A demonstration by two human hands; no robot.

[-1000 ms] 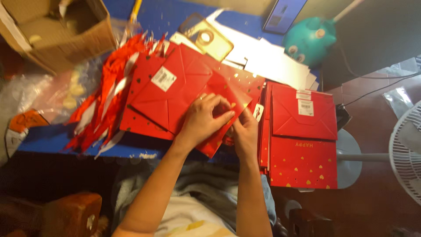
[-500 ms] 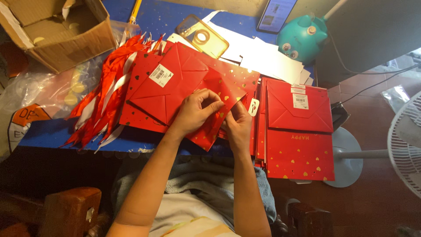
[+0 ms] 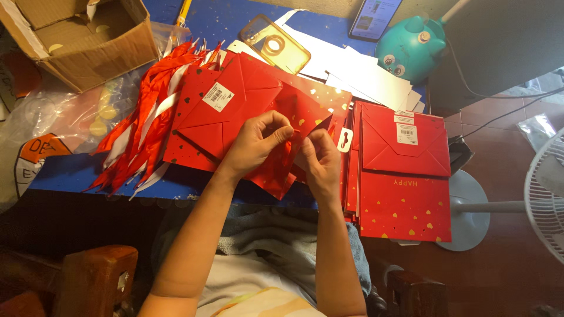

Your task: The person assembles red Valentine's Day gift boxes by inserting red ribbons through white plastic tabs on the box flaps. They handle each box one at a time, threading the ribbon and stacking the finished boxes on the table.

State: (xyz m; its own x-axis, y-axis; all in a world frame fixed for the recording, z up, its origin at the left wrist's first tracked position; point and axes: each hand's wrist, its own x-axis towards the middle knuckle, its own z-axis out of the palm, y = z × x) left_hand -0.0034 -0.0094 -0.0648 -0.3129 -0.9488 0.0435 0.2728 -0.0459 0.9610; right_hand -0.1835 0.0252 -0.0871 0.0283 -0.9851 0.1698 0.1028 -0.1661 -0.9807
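A blue tabletop (image 3: 235, 23) fills the upper half of the frame and is crowded with red paper goods. The largest of them, a stack of flat red gift bags (image 3: 404, 176) with gold hearts, lies at centre right, its lower edge hanging past the tabletop's edge. An open cardboard box (image 3: 88, 41) is seen in the upper left corner, and a white fan (image 3: 546, 194) is cut off by the right edge. Left of centre, a flattened red gift bag (image 3: 229, 114) with a white barcode sticker is spread out, with a bundle of red and white ribbons (image 3: 147, 123) fanned beside it. White paper sheets (image 3: 358, 73) lie in the upper middle, with a teal toy-shaped lamp (image 3: 411, 47) at their upper right and a phone (image 3: 375, 16) at the top edge.

At the centre of the frame, a folded edge of the red gift bag is pinched by both hands. The left hand (image 3: 252, 144) is closed narrowly on the paper, thumb against curled fingers; the right hand (image 3: 322, 155) is likewise closed on a small dark-red flap just beside it. The two hands almost touch.

The step in hand appears to be the folding or opening of a crease on the bag. The next move seems to call for a fine pinch and a steady pull along the fold, so that the thin paper is not torn.
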